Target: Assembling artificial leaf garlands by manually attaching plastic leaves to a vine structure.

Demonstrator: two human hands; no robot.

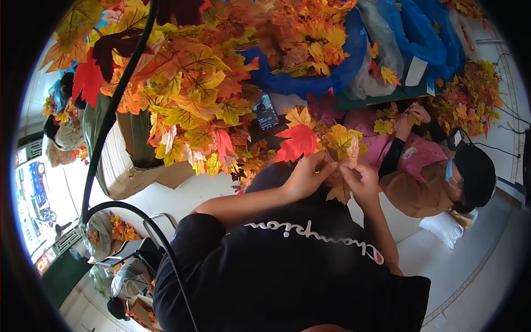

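Observation:
In front of my chest, my left hand (311, 176) and my right hand (362, 182) are close together, fingertips nearly touching. Both are closed in a pinch on a small spray of artificial maple leaves. A red leaf (298, 143) spreads above my left fingers, with an orange leaf (299, 117) and a dark red leaf (323, 108) beyond it. Yellow leaves (342, 138) stand above the gap between the hands. A pale peach leaf (353, 150) rises at my right fingertips, and a brownish-orange leaf (339, 191) hangs below. Fingers hide the stems.
Heaped artificial leaves (193, 77) cover the table, some in a blue plastic bag (298, 83). A phone (266, 110) lies beyond my hands. On the right, a masked co-worker (431, 171) handles leaves. A black cable (110, 116) crosses the left; a cardboard box (130, 180) stands below.

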